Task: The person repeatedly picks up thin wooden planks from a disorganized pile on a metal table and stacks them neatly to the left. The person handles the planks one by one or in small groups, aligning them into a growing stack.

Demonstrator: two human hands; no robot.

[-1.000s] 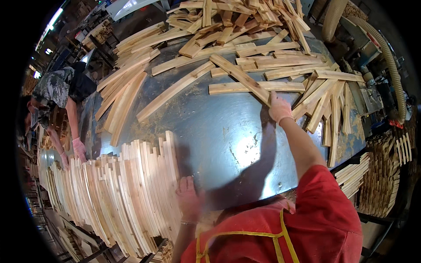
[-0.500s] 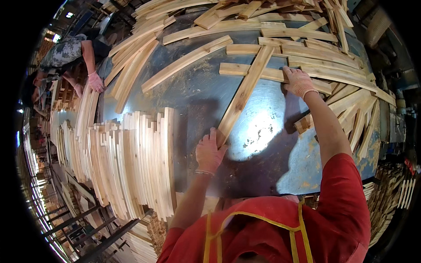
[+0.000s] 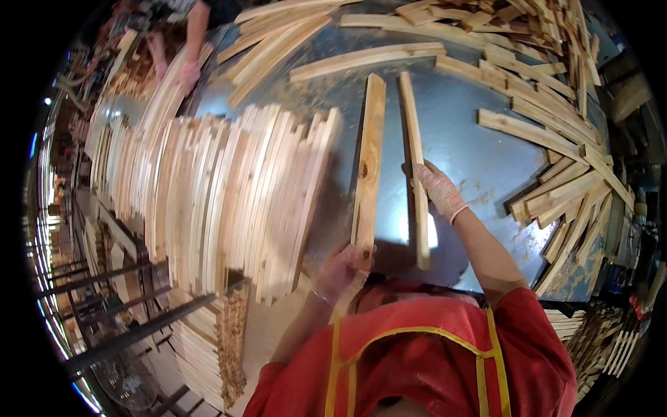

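Note:
My gloved left hand [image 3: 342, 270] is closed round the near end of a wooden strip [image 3: 368, 156] with a dark knot near its middle. This strip points away from me over the metal tabletop [image 3: 455, 104]. To its right, my gloved right hand [image 3: 440, 190] grips a second, narrower-looking wooden strip [image 3: 411, 128] around its middle, fingers wrapped over its right side. The two strips stand nearly parallel with a gap between them. Left of my left hand is a dense row of upright-edged wooden strips [image 3: 236, 191].
Loose strips [image 3: 566, 184] lie fanned and crossed at the right, with a jumbled pile [image 3: 500, 21] at the far right. One single strip [image 3: 368, 61] lies across the far middle. A co-worker's gloved hand [image 3: 188, 75] touches strips at the far left. Metal bars [image 3: 146, 333] run at lower left.
My right hand has come nearer, bringing a strip from the right-hand pile. The strip in my left hand has swung from slanting right to pointing nearly straight away. The view has shifted.

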